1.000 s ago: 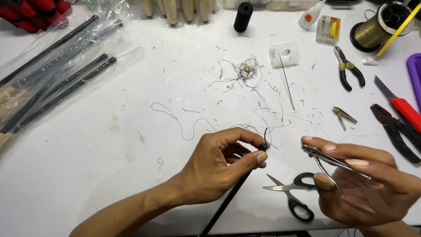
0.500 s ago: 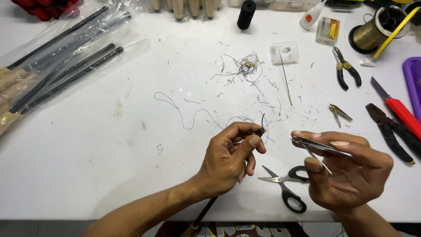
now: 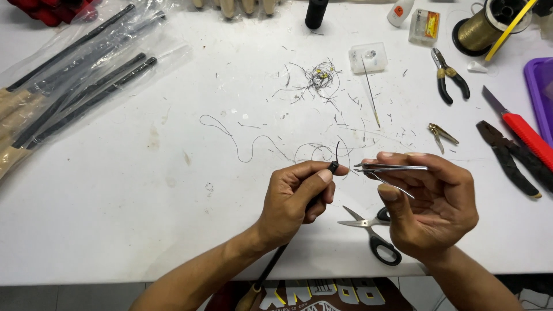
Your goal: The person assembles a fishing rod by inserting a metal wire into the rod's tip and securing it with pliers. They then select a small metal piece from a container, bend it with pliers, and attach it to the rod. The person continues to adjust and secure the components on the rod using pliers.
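left hand (image 3: pixel 296 193): grip pinched the black rod (image 3: pixel 311 207) near its tip, above the white surface (image 3: pixel 115 219) | right hand (image 3: pixel 429 204): grip held metal tweezers (image 3: pixel 391 168), points just beside the tip | advice: keep rod steady, guide thread (image 3: pixel 253 147) in gently | scissors (image 3: pixel 374 230) below

The left hand (image 3: pixel 299 193) covered most of the thin black rod (image 3: pixel 271 266) it pinched; only the tip by the thumb and the stretch below the wrist showed, and the wooden handle ran off the bottom edge. The right hand (image 3: pixel 429 204) hid the rear of the metal tweezers (image 3: pixel 391 168) and one loop of the scissors (image 3: pixel 374 233). Whether the tweezer tips gripped the fine black thread (image 3: pixel 242 147) was too small to tell. The purple tray (image 3: pixel 540 86) was cut by the right edge, the bagged black rods (image 3: pixel 75 92) by the left, and the thread spool (image 3: pixel 489 26) and wooden pieces (image 3: pixel 242 7) by the top.
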